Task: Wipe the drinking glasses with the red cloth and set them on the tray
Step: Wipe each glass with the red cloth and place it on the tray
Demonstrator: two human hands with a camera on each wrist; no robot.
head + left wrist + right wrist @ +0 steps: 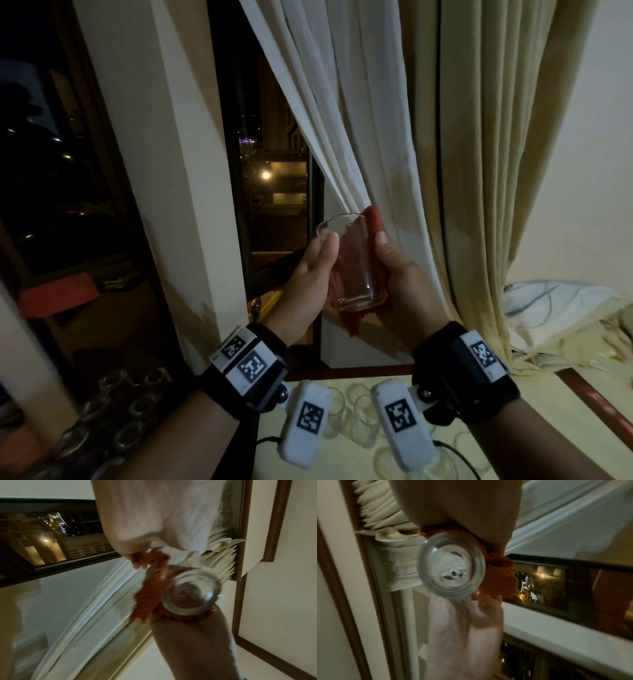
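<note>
**Glass held aloft between both hands, cloth on its right side**

The drinking glass [352, 263] is raised in front of the curtain [376, 120], rim up and slightly tilted, between the two hands. The left hand [308, 270] lies against its left side with fingers fairly straight. The right hand [397, 277] curls round the red cloth [373, 219], pressing it to the glass's right side; cloth hangs below the base. More glasses [113, 425] stand below the left forearm.
</note>
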